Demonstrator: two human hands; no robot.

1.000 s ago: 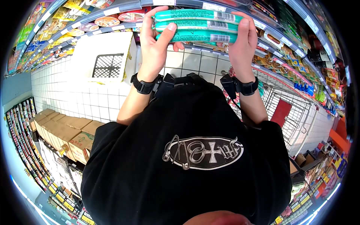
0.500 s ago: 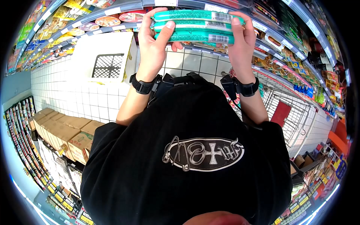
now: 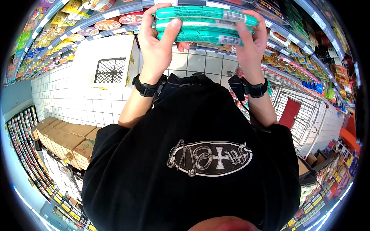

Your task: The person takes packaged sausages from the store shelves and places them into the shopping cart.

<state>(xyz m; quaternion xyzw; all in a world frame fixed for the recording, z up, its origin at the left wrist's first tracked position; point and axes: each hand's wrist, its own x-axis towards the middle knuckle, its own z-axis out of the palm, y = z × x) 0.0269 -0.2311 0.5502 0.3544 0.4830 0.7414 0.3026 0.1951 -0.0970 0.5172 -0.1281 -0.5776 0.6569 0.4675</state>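
Three long sausages in shiny green wrappers [image 3: 200, 25] lie side by side, one above another, in front of the shelf at the top of the head view. Printed text and barcodes face me near their right ends. My left hand [image 3: 160, 48] grips their left ends, its thumb pressing on the middle one. At the opposite end, my right hand [image 3: 251, 44] has its thumb over the lower sausages and its fingers behind, partly hidden. Both wrists wear black straps.
Stocked shelves [image 3: 111, 14] curve across the top and down the right side. A white box with a black grid [image 3: 110, 70] stands on the tiled floor at left. A wire shopping cart [image 3: 296, 111] is at right, and cardboard boxes [image 3: 69, 134] are stacked at lower left.
My right hand has shifted slightly right, its thumb sliding lower. The sausages' right ends have spread a little and the top one tilts more. My left hand keeps its grip.
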